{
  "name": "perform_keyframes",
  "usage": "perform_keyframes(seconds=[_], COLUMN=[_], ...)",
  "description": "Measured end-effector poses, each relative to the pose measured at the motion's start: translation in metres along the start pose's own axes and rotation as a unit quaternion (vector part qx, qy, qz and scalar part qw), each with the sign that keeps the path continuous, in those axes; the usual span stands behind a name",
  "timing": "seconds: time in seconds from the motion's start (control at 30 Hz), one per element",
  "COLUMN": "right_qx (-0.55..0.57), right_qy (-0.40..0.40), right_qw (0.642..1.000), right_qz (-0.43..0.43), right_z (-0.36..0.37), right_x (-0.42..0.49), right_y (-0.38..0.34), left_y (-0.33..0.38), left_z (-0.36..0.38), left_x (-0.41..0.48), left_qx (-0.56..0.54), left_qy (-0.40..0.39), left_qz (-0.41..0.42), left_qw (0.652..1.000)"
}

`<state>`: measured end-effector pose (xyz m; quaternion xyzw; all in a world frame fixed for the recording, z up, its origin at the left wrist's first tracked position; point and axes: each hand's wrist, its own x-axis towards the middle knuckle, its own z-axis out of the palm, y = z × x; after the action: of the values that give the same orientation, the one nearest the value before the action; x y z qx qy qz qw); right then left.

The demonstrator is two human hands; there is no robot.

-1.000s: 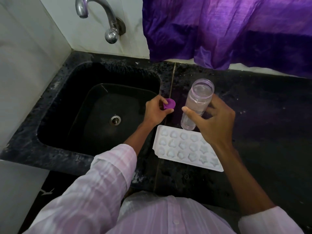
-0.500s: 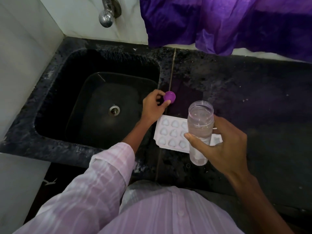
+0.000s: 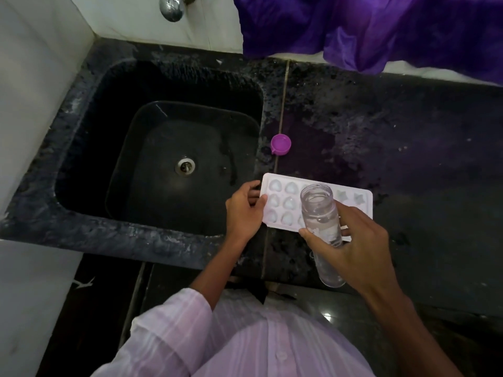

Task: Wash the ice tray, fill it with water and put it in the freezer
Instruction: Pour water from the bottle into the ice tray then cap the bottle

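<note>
Head view, filling stage. The tray lay flat on the counter, outside the sink, so washing was judged finished or at least not in hand. No stream left the bottle, so the pour was judged about to start. Filling the cells and the whole trip to the freezer remained; no freezer was in view.

Grips: the left hand pinched the tray's left end, thumb on the rim and fingers curled at the far corner, apparently to steady it. The right hand was wrapped round the bottle's lower half.

Containers, largest first:
- Sink: left of the left grip, dark, with a wet sheen round the drain; nothing stood in it.
- Tray: white, stretching rightward from the left grip and passing under the bottle. It had heart cells near that grip and star cells at the far right end. Whether any cell held water could not be told.
- Bottle: clear, uncapped, held above the tray's middle and leaning so that its mouth rose above and beyond the right grip. It held some water; the level was unclear.
- Cap: purple, on the counter beyond both grips, well apart from the bottle.
</note>
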<state>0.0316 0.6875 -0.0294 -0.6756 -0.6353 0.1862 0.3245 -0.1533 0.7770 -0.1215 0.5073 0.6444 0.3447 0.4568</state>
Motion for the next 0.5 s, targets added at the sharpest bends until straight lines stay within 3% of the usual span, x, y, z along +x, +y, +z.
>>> perform_keyframes(seconds=[0.13,0.5], right_qx=[-0.04,-0.105], right_qy=[-0.016,-0.067], right_qw=[0.999,0.992], right_qz=[0.009,0.023], right_z=[0.005,0.016], right_x=[0.0,0.003], right_y=[-0.004,-0.018], left_y=[-0.003,-0.011], left_z=[-0.005,-0.011], left_x=[0.005,0.005], left_qx=[-0.044,-0.098], left_qy=[-0.025,-0.068], left_qz=[-0.063,-0.109], left_qw=[0.997,0.987])
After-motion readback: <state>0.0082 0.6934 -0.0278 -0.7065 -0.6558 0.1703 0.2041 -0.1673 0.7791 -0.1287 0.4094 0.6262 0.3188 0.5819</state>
